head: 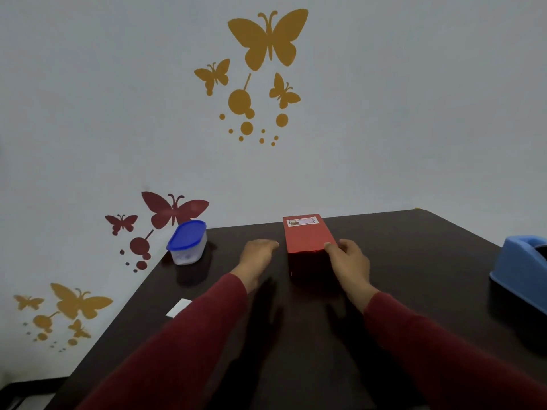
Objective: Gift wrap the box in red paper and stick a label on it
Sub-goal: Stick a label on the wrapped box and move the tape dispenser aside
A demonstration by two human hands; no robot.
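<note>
Box (307, 236) stands mid-surface, fully covered in red paper, label (302, 222) stuck at its far top edge. Right hand (349, 258) grips the near right corner; left hand (257, 251) hovers relaxed, holding nothing. Task looks essentially finished.

one red-wrapped box (307, 238) at twelve o'clock on one dark table (414, 261), bearing one label (302, 222). one blue-lidded container (187, 242) at ten o'clock. one blue tape dispenser (522, 267) at three o'clock. one white paper slip (178, 307) at nine o'clock. two hands: left hand (257, 254), right hand (350, 258).
</note>
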